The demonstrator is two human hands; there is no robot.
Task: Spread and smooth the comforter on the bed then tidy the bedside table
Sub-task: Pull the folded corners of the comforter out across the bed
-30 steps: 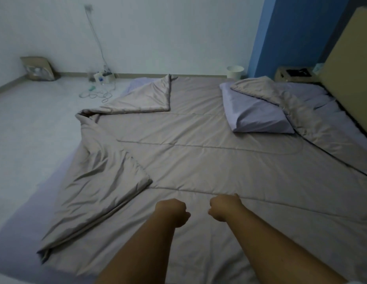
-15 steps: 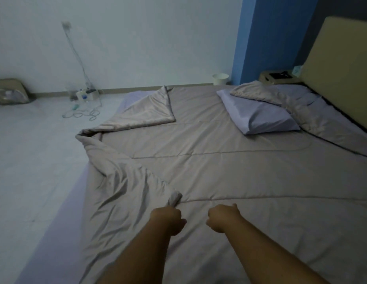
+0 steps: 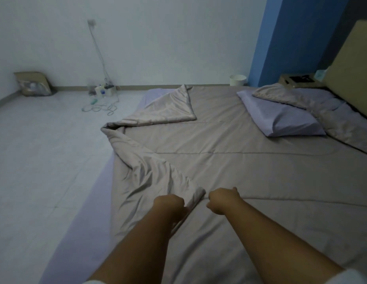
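On bed (image 3: 86, 212), L hand (image 3: 168, 204) grips creased satiny comforter (image 3: 229, 140).

comforter (image 3: 240, 160): cloth showing a soft sheen, creasing at its folds | pillow (image 3: 281, 119): cloth looking matt, smooth | floor (image 3: 45, 156): tiles looking smooth

The left hand (image 3: 168, 203) hid its fingers behind the knuckles at the fold of the comforter (image 3: 240, 160); whether the right hand (image 3: 223, 201) gripped cloth, I couldn't tell. The headboard (image 3: 354, 64) ran off the right edge. The dark things (image 3: 301, 78) on the far bedside table (image 3: 285, 80) were too small to make out.
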